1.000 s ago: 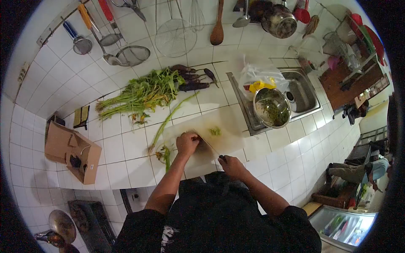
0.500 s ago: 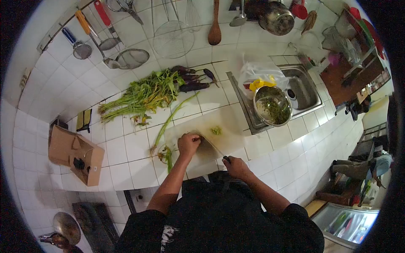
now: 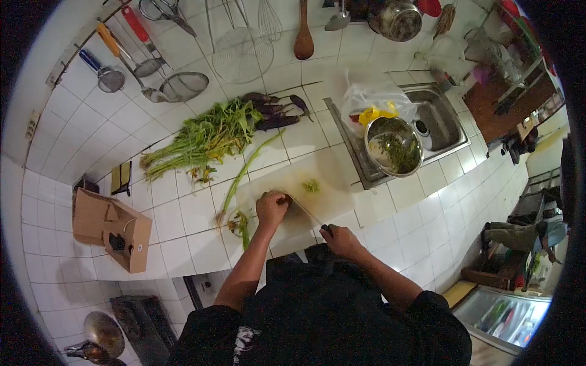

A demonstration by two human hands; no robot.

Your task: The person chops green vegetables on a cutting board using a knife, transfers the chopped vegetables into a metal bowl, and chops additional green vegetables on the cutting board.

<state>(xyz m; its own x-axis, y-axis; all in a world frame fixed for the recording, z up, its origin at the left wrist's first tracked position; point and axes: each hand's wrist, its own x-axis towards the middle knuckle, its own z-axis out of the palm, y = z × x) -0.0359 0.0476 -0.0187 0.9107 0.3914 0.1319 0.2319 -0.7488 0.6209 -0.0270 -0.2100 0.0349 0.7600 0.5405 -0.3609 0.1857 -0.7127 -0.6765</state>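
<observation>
My right hand is wrapped round the black handle of a knife. The blade slants up and left across a pale cutting board, its tip end beside my left hand. That left hand is closed on the board, fingers curled by the blade; what they hold is hidden. A small heap of chopped green pieces lies on the board beyond the knife. Left of the board rest a long green stalk and some wilted leafy trimmings.
Leafy greens and purple eggplants lie along the wall. A steel bowl of chopped greens stands by the sink, near a plastic bag. An opened cardboard box sits left. Utensils hang above. Another person is far right.
The whole view has shifted slightly. Both hands and the knife keep nearly the same place on the board, and the chopped heap looks about the same.
</observation>
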